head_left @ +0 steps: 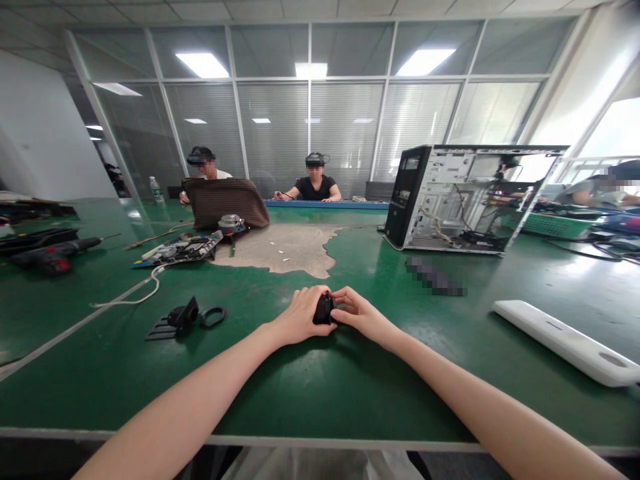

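Note:
Between my hands, low over the green table (280, 407), is a small black part (324, 311), partly covered by fingers; its exact kind does not show. My left hand (304, 313) wraps round its left side, thumb at the near edge. From the right, my right hand (361, 316) grips the same part with thumb and fingertips. To the left lie a black bracket-like piece with slots and a round barrel (181, 319) and a black ring (213, 317).
An opened computer case (470, 200) stands at the right, with a long white plastic piece (565, 341) nearer me. Circuit boards (180, 248) and a brown cloth-covered object (225, 202) sit at left-centre, a power drill (55, 255) further left. Two people sit across the table.

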Tool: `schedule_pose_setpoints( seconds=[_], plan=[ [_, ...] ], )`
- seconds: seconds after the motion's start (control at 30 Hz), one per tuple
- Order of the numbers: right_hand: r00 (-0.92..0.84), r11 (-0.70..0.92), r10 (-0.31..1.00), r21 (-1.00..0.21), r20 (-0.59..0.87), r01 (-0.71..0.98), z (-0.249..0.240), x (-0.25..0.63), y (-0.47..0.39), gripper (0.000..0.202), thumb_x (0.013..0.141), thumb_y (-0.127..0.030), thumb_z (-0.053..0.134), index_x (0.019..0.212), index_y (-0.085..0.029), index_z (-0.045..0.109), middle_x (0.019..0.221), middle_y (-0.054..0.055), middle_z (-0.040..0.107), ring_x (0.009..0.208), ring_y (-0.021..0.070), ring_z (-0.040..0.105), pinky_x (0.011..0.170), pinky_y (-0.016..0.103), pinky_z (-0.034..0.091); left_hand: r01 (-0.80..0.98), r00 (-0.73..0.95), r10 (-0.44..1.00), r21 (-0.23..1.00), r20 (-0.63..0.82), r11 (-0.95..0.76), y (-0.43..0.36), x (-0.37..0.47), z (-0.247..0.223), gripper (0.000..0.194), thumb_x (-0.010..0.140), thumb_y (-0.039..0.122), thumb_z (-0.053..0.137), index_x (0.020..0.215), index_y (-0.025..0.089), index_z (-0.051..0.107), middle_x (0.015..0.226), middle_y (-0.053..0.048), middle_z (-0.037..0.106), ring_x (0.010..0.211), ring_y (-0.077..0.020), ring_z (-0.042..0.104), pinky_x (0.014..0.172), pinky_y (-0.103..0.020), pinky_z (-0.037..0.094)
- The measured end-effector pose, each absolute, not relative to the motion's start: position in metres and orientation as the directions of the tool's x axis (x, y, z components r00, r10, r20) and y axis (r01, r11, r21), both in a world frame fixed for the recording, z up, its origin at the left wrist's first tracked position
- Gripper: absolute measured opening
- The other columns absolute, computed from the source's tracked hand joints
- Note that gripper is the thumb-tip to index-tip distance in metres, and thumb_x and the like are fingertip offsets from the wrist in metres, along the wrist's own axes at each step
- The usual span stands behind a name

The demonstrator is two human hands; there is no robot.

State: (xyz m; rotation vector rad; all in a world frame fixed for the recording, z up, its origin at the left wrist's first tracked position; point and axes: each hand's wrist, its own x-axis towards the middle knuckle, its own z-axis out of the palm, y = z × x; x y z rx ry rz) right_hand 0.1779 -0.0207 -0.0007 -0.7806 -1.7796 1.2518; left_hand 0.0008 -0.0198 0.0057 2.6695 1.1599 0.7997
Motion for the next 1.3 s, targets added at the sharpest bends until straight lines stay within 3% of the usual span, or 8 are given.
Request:
schedule_pose_setpoints(
  seconds=[0.13,0.33,0.5,0.67,0.83,0.97,1.3],
  plan=[
    [-0.525,0.312,0.805,-0.95,0.277,-0.022,-0.0003,0.1793,-0.023,0.035,0.065,-0.026,0.066,0.092,-0.021,0.044,0.093,0.001,0.052,0.088,0.015,0.055,0.075,0.031,0.045,0.647,0.566,0.708,0.303,0.423,-0.699,-0.0193,0.0002,0.0047,0.054,0.065,0.039,0.059,0.11,0.021,0.035,0.099,-0.004,0.048,0.086,-0.0216,0.045,0.076,-0.034,0.032],
    [-0.453,0.282,0.861,-0.958,0.232,0.044,0.0029,0.1761,-0.0251,0.025,0.073,-0.036,0.057,0.089,-0.02,0.046,0.091,0.002,0.055,0.086,0.0147,0.054,0.073,0.031,0.046,0.648,0.562,0.709,0.307,0.425,-0.697,-0.0196,0.0008,0.0051,0.056,0.064,0.039,0.06,0.11,0.021,0.034,0.1,-0.005,0.049,0.088,-0.0222,0.045,0.077,-0.035,0.032],
    [-0.428,0.266,0.879,-0.961,0.211,0.073,0.0,0.177,-0.0213,0.03,0.069,-0.035,0.06,0.091,-0.02,0.047,0.096,0.004,0.055,0.09,0.0164,0.054,0.078,0.034,0.044,0.644,0.57,0.704,0.302,0.423,-0.703,-0.02,0.0007,0.0063,0.056,0.064,0.04,0.06,0.11,0.021,0.033,0.103,-0.005,0.048,0.09,-0.0228,0.044,0.078,-0.035,0.032],
    [-0.528,0.29,0.809,-0.957,0.26,-0.027,0.0023,0.1803,-0.024,0.038,0.062,-0.028,0.068,0.089,-0.021,0.044,0.092,0.001,0.054,0.087,0.0156,0.056,0.077,0.033,0.045,0.648,0.571,0.707,0.299,0.417,-0.7,-0.0202,0.0007,0.006,0.055,0.065,0.038,0.06,0.11,0.022,0.034,0.103,-0.005,0.048,0.09,-0.0228,0.045,0.079,-0.035,0.032],
    [-0.46,0.28,0.854,-0.96,0.242,0.014,0.0027,0.1784,-0.024,0.025,0.07,-0.034,0.061,0.084,-0.02,0.046,0.092,0.001,0.055,0.085,0.0146,0.055,0.076,0.032,0.045,0.644,0.568,0.703,0.301,0.429,-0.704,-0.0203,0.0006,0.0054,0.056,0.064,0.038,0.06,0.111,0.021,0.033,0.103,-0.005,0.048,0.091,-0.0227,0.045,0.079,-0.036,0.032],
    [-0.432,0.265,0.876,-0.962,0.214,0.061,-0.0004,0.1773,-0.0206,0.028,0.071,-0.035,0.059,0.091,-0.02,0.046,0.093,0.002,0.056,0.087,0.0154,0.055,0.076,0.033,0.045,0.64,0.573,0.7,0.302,0.425,-0.707,-0.0202,0.0003,0.0056,0.056,0.064,0.038,0.06,0.111,0.021,0.033,0.103,-0.005,0.048,0.09,-0.0222,0.044,0.079,-0.035,0.032],
    [-0.478,0.34,0.826,-0.941,0.299,-0.002,0.0054,0.1797,-0.0259,0.033,0.062,-0.021,0.068,0.085,-0.02,0.044,0.093,0.001,0.051,0.086,0.0149,0.055,0.079,0.034,0.044,0.659,0.557,0.722,0.31,0.411,-0.685,-0.0193,0.0011,0.006,0.054,0.065,0.038,0.06,0.109,0.021,0.035,0.101,-0.005,0.049,0.087,-0.0224,0.045,0.077,-0.035,0.033]
  ],
)
